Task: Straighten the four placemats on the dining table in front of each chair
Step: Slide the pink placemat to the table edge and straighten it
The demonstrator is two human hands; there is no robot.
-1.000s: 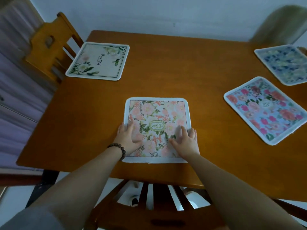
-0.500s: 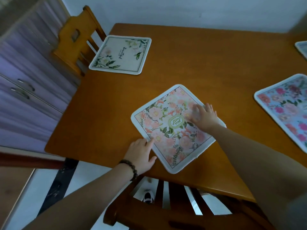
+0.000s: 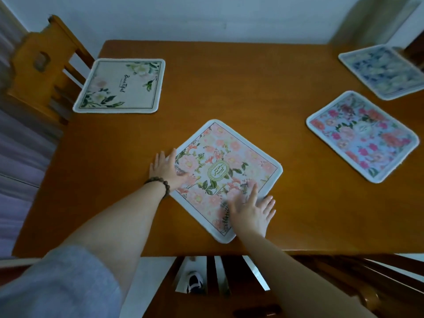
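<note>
A peach floral placemat (image 3: pixel 229 166) lies turned like a diamond near the front edge of the wooden dining table (image 3: pixel 229 88). My left hand (image 3: pixel 167 171), with a bead bracelet at the wrist, rests flat on the mat's left corner. My right hand (image 3: pixel 252 212) presses flat on its near right edge, fingers spread. A cream placemat with green leaves (image 3: pixel 121 86) lies at the far left. A pink-flowered placemat (image 3: pixel 362 136) sits askew at the right. A blue floral placemat (image 3: pixel 383 70) lies at the far right corner.
A wooden chair (image 3: pixel 36 63) stands at the table's left side, and another chair's back (image 3: pixel 206 301) is just below the front edge. A white wall (image 3: pixel 206 17) runs behind the table. A shoe (image 3: pixel 195 282) shows on the floor through the chair slats.
The peach mat has rotated from square to the front edge into a diamond. My left hand moved up to its left corner and my right hand moved down to its near right edge.
</note>
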